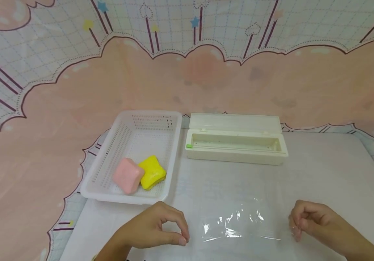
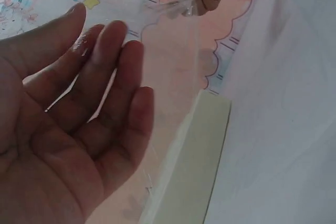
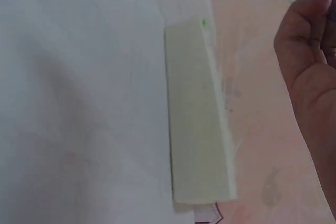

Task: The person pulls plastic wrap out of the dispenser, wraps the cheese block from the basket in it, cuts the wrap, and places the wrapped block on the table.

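A sheet of clear plastic film stretches between both hands, showing mainly as shiny creases low in the head view. At its left side, my left hand pinches it between thumb and forefinger; in the left wrist view the other fingers are loosely bent. My right hand grips the opposite side with curled fingers, the film bunched at the fingertips in the left wrist view. Beyond the film stands a cream cling film dispenser box, its lid raised and a green slider at its left end.
Left of the box sits a white plastic basket. It holds a pink rounded block and a yellow star-shaped block, side by side near its front. A patterned pink cloth hangs behind the white table surface.
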`<state>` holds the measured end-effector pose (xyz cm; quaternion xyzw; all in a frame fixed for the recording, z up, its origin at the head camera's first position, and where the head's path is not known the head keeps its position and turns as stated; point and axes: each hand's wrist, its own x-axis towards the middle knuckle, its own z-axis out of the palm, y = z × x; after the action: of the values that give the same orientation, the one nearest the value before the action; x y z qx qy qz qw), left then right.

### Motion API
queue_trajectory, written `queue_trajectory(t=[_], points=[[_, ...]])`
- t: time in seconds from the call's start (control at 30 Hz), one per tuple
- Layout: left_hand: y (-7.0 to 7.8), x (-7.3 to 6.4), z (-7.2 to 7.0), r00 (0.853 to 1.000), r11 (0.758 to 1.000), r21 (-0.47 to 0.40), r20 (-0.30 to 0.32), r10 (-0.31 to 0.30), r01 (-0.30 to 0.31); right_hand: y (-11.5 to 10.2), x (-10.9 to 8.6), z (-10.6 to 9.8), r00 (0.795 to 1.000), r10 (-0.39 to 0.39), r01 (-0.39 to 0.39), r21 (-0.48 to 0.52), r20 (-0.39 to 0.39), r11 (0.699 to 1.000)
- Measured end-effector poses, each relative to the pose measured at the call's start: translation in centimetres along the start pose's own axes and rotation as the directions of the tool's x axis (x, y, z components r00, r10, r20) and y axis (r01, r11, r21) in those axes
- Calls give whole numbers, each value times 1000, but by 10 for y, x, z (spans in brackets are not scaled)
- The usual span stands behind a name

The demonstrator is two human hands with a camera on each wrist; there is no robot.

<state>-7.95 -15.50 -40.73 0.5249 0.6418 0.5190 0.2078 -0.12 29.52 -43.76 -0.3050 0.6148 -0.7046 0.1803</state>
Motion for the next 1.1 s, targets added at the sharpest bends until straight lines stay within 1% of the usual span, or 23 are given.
queue_trajectory(t=[0.03,0.07,0.1,0.13,0.17,0.2,0.27,0.3,0.33,0.37,0.43,0.47,0.53,0.57,0.67,0.8,0.9,0.97,1.07,1.1], points=[[-2,-2,2,998,999,-10,26,-52,53,1,-3,0,996,84,-84,-4,5,996],[-4,-3,3,993,993,-26,52,-110,112,2,-7,0,980,198,-198,-2,-7,980],[-6,-5,5,984,986,-40,74,-160,163,2,-9,0,960,280,-280,3,-5,960],[-9,-6,6,975,977,-50,91,-202,207,3,-10,0,941,337,-337,9,2,941],[-12,-7,7,966,968,-56,105,-238,245,4,-11,0,926,377,-377,17,16,926],[-14,-8,9,956,957,-69,114,-272,281,7,-11,0,920,391,-391,17,34,920],[-19,-10,10,938,941,-63,126,-322,332,12,-12,0,908,416,-417,15,60,909],[-22,-10,11,930,934,-51,125,-346,354,16,-12,-1,913,399,-402,12,80,916],[-23,-9,12,915,919,-43,121,-385,392,19,-12,-2,905,418,-421,19,86,907],[-25,-9,12,897,901,-37,113,-427,433,22,-13,-3,902,422,-425,19,88,905],[-29,-8,13,859,860,-35,98,-503,508,29,-12,-5,898,431,-434,16,94,901],[-31,-7,14,836,837,-45,92,-540,545,32,-12,-7,896,435,-437,11,95,899],[-34,-6,16,806,804,-66,79,-586,591,36,-12,-7,891,447,-448,-11,83,894],[-35,-6,17,794,791,-77,76,-603,607,38,-12,-8,896,437,-436,-33,81,899],[-39,-5,22,758,754,-80,57,-650,652,44,-12,-9,882,465,-462,-59,74,885],[-45,-3,30,712,712,-25,2,-702,702,49,-13,-9,851,523,-520,-71,51,851],[-50,-1,36,684,684,7,-34,-729,730,52,-13,-7,823,567,-565,-82,15,821],[-52,1,39,662,662,23,-55,-748,749,54,-14,-6,807,590,-588,-101,-18,802],[-55,4,44,632,631,41,-81,-771,775,55,-15,-5,787,614,-617,-121,-59,778],[-55,5,45,622,619,54,-92,-778,783,56,-16,-5,785,615,-618,-140,-71,774]])
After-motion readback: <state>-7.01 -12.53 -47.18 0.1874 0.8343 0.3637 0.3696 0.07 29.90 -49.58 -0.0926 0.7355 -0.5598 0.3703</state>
